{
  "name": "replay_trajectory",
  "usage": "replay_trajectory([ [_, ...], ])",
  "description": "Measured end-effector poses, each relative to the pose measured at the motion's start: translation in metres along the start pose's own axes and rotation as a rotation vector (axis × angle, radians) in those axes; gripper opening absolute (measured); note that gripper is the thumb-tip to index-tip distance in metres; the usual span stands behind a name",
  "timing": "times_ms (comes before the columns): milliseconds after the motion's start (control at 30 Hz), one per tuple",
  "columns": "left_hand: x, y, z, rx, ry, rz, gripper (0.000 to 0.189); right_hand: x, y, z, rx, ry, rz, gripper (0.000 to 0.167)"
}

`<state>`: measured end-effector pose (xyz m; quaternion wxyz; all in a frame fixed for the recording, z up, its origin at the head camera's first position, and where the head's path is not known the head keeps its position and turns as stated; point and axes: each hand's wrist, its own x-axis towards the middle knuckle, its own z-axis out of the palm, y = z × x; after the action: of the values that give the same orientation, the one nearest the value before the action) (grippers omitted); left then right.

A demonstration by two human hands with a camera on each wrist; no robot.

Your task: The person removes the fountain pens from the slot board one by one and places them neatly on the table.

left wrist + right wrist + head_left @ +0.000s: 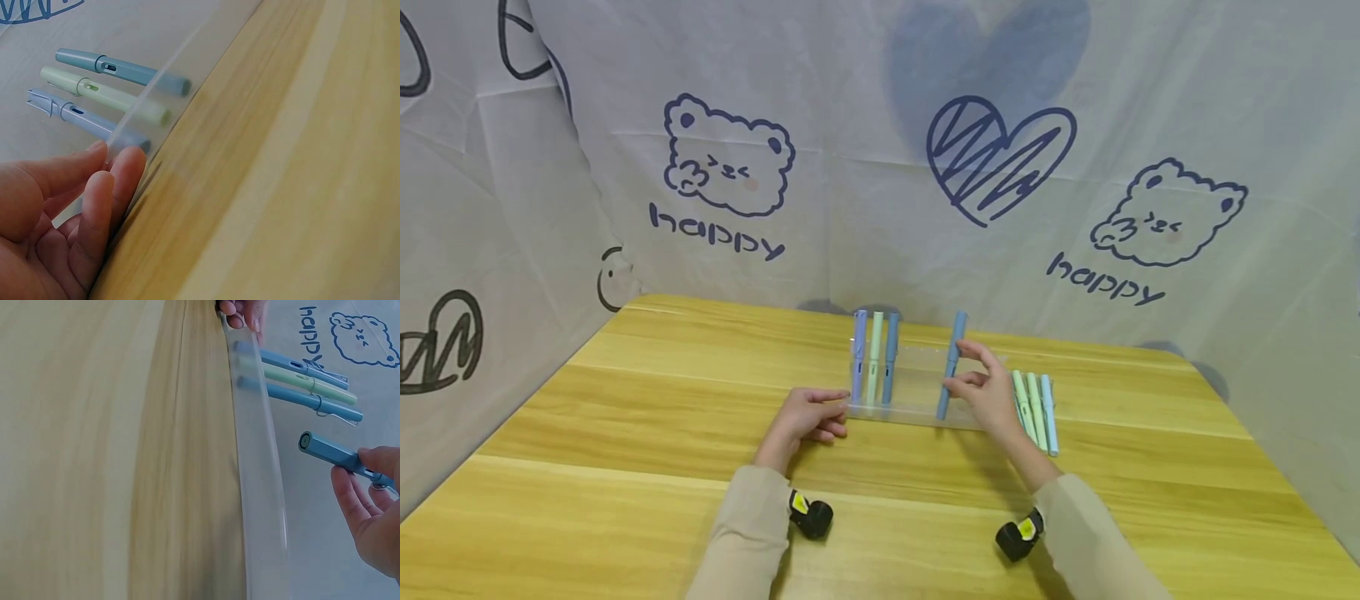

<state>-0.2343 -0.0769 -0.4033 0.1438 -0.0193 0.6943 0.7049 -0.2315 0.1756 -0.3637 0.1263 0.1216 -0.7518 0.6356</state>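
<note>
A clear plastic pen stand with a raised front lip is on the table. Its left front corner is pinched between thumb and finger of my left hand. Upright in its left part lean a lavender pen, a pale green pen and a blue pen, their lower ends behind the lip. My right hand pinches another blue pen by its middle, cap up and slightly tilted, over the right part of the stand. In the right wrist view its bottom end points toward the lip.
Right of the stand, two pale green pens and a light blue pen lie side by side on the wooden table, partly behind the right hand. A white printed cloth hangs behind the table and along its sides.
</note>
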Motion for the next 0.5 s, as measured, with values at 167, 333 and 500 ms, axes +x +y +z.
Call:
replay_trajectory([
  [167,0.0,0.001,0.0,-0.002,-0.005,0.0,0.033,-0.003,-0.001,-0.007,-0.051,-0.014,-0.017,0.052],
  [333,0.0,0.001,0.0,0.005,-0.004,-0.001,0.033,-0.006,-0.002,-0.016,-0.073,-0.015,-0.023,0.051],
  [500,0.001,0.001,0.0,0.011,0.006,-0.009,0.032,-0.008,-0.003,-0.025,-0.088,-0.012,-0.025,0.051],
])
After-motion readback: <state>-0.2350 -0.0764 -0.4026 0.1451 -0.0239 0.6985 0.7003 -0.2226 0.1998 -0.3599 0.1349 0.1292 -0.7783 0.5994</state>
